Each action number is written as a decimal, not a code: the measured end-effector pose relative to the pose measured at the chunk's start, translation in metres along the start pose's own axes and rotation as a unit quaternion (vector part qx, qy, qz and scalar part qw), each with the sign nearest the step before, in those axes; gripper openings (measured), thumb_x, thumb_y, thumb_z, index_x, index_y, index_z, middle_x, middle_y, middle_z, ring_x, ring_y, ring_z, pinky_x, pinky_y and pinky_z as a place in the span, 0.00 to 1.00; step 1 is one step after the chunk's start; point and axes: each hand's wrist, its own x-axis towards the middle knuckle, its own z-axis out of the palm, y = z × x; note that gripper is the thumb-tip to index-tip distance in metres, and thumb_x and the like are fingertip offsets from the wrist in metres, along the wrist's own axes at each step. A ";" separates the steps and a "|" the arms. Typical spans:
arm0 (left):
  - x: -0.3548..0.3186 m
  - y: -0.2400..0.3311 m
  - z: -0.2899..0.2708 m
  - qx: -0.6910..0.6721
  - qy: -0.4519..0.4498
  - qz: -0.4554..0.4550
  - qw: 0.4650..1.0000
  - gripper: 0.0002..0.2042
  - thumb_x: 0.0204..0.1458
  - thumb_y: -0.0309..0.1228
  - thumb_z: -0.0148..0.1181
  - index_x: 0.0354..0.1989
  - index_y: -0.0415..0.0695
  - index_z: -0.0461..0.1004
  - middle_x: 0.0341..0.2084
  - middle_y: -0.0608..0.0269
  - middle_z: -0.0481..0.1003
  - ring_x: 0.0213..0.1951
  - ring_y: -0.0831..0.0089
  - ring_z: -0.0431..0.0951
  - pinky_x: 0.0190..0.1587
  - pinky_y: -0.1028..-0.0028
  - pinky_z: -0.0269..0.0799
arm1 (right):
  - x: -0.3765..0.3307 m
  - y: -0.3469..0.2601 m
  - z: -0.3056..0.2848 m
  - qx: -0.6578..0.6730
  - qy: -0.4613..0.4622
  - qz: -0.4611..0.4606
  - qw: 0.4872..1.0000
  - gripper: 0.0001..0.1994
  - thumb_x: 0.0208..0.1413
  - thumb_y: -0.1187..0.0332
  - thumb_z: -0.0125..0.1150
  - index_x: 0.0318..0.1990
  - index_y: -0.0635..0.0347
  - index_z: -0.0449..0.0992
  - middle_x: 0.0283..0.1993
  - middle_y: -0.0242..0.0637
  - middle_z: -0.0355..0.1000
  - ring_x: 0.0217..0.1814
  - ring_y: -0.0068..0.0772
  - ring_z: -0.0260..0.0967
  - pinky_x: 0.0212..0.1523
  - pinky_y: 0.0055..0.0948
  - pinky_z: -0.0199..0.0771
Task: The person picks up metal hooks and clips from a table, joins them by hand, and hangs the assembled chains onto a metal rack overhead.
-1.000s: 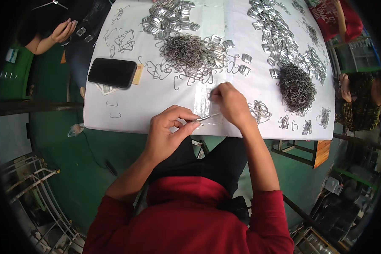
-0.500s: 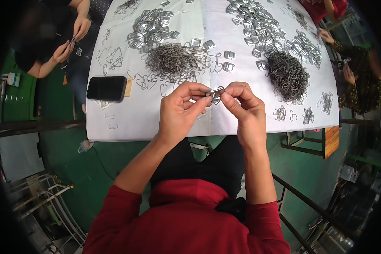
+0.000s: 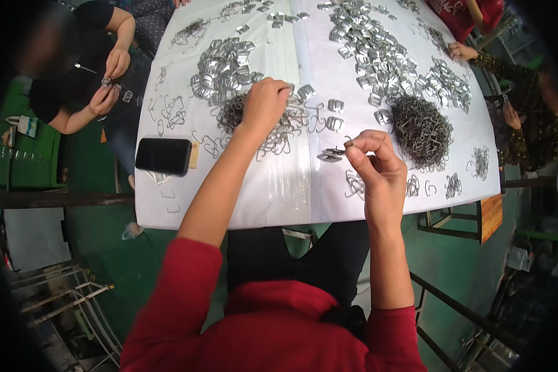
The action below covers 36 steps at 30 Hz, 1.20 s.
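Note:
My right hand (image 3: 383,166) is closed in a pinch above the white table, thumb against fingers. Out of it, to the left, sticks a small silver metal buckle (image 3: 330,155) with a bent wire piece (image 3: 348,142) at the fingertips. My left hand (image 3: 265,106) reaches across the tangled pile of bent wire pieces (image 3: 231,115), its fingers drawn together among loose buckles; what is in them, if anything, is hidden. Just right of its fingertips lies a loose buckle (image 3: 305,92). Two more buckles (image 3: 335,106) lie between my hands.
Heaped buckles (image 3: 223,65) cover the far left, with another heap (image 3: 369,46) far right. A dense wire mound (image 3: 423,133) sits beyond my right hand. A black phone (image 3: 163,155) lies at the left. A co-worker's hands (image 3: 110,80) work at the left edge; others sit right.
My hands have parted. The left let go of the buckle and moved forward and left over the wire pile. The right keeps the buckle and has shifted slightly right.

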 end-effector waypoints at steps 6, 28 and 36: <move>0.054 -0.016 0.043 0.126 -0.119 -0.032 0.984 0.08 0.41 0.30 0.60 0.29 0.40 0.78 0.30 0.50 0.75 0.39 0.55 0.75 0.44 0.61 0.70 | 0.005 0.003 -0.002 0.009 -0.007 -0.002 1.000 0.04 0.47 0.73 0.64 0.30 0.63 0.77 0.34 0.28 0.67 0.31 0.17 0.59 0.31 0.17 0.60; 0.008 -0.005 -0.030 -0.262 -0.144 -0.141 0.944 0.12 0.43 0.23 0.60 0.39 0.38 0.76 0.30 0.56 0.77 0.35 0.74 0.77 0.38 0.79 0.72 | -0.013 0.012 0.012 0.086 -0.049 0.065 0.993 0.06 0.54 0.73 0.58 0.34 0.67 0.74 0.30 0.35 0.73 0.29 0.22 0.72 0.24 0.18 0.69; -0.055 0.055 -0.066 -0.522 -0.100 -0.141 0.835 0.14 0.51 0.26 0.57 0.46 0.36 0.71 0.38 0.63 0.75 0.37 0.79 0.72 0.40 0.80 0.67 | 0.005 0.020 0.045 0.143 -0.026 0.029 0.989 0.07 0.52 0.77 0.58 0.38 0.67 0.70 0.30 0.37 0.73 0.28 0.25 0.73 0.26 0.19 0.73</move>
